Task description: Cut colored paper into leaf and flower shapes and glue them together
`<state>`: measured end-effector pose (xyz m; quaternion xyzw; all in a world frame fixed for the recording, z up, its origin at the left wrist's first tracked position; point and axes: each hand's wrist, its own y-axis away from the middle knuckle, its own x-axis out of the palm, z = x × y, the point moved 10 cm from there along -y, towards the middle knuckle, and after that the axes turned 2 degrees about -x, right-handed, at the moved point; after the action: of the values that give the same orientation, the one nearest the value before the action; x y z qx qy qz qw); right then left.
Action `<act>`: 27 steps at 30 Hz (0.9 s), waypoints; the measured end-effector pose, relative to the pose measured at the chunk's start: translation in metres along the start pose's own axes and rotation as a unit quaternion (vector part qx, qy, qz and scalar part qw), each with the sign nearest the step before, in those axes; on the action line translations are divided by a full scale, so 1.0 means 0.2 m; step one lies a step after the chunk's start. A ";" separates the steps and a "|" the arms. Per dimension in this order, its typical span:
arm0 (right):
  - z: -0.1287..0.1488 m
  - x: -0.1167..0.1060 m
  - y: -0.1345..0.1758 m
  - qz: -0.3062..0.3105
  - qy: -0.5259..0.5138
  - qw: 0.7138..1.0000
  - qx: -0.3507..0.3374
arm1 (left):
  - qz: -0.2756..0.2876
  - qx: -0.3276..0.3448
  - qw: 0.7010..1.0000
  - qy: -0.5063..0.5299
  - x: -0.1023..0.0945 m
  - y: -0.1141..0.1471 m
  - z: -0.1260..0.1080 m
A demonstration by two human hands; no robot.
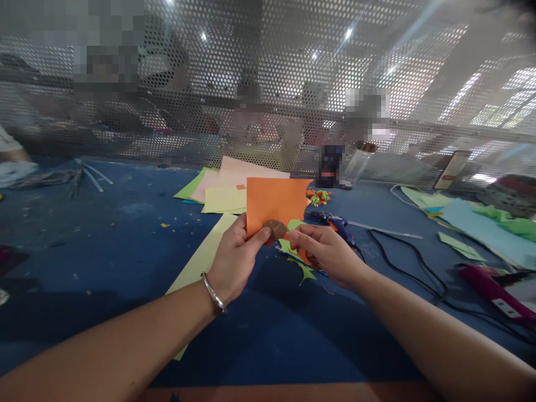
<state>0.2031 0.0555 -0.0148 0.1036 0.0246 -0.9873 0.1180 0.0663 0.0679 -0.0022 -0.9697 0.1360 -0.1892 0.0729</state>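
Note:
My left hand (235,254) grips a sheet of orange paper (276,198) by its lower left side, held up above the table. The thumb presses a small brown rounded piece (276,229) flat against the paper's lower part. The sheet's right edge is unevenly cut. My right hand (324,249) is closed in a pinch at the right end of the brown piece. A thin dark tip shows by its fingertips, but what it belongs to is unclear. Green paper scraps (307,272) lie on the table beneath the right hand.
Coloured sheets (234,170) lie behind the orange paper. A blue glue gun (339,223) with a black cord (402,268) rests beyond my right hand; a magenta tool (489,287) lies at right. Small orange and green curls (319,197) sit near a perforated metal screen (285,72).

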 end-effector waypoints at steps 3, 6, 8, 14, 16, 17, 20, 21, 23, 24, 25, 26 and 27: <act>0.02 -0.01 0.00 -0.006 0.040 0.999 -0.028 | -0.023 0.021 0.999 -0.009 -0.03 0.00 -0.03; 0.06 -0.01 0.00 -0.025 0.089 0.993 -0.067 | -0.023 0.040 0.999 -0.026 -0.02 0.00 -0.06; 0.07 -0.02 0.00 -0.043 0.087 0.992 -0.082 | -0.014 0.044 0.998 -0.036 -0.01 0.01 -0.06; 0.09 0.00 0.00 -0.044 -0.016 0.992 -0.119 | 0.030 0.007 1.000 -0.003 0.06 0.03 -0.02; 0.09 -0.01 0.00 -0.056 -0.030 0.991 -0.114 | 0.026 -0.003 1.000 0.016 0.07 0.04 -0.02; 0.09 -0.02 0.01 -0.064 -0.040 0.992 -0.105 | 0.020 -0.007 1.000 0.023 0.08 0.04 -0.02; 0.07 -0.02 0.02 -0.077 -0.079 0.991 -0.072 | 0.015 -0.026 0.998 0.050 0.09 0.05 -0.01; 0.08 -0.02 0.02 -0.077 -0.087 0.991 -0.068 | 0.017 -0.035 0.997 0.061 0.09 0.05 0.00; 0.08 -0.01 0.03 -0.079 -0.091 0.990 -0.071 | 0.009 -0.050 0.996 0.073 0.09 0.05 0.02; 0.09 -0.01 0.03 -0.079 -0.090 0.990 -0.074 | 0.000 -0.054 0.996 0.073 0.08 0.05 0.03; 0.09 -0.01 0.02 -0.077 -0.090 0.990 -0.076 | -0.012 -0.055 0.996 0.071 0.07 0.05 0.03; 0.08 0.00 0.02 -0.073 -0.092 0.990 -0.079 | -0.022 -0.054 0.996 0.071 0.06 0.04 0.03; 0.08 0.00 0.02 -0.070 -0.093 0.990 -0.079 | -0.032 -0.052 0.996 0.072 0.04 0.03 0.03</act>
<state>0.2010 0.0507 0.0006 -0.0002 0.0983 -0.9934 0.0586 0.0750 0.0595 -0.0062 -0.9598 0.1198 -0.2537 0.0065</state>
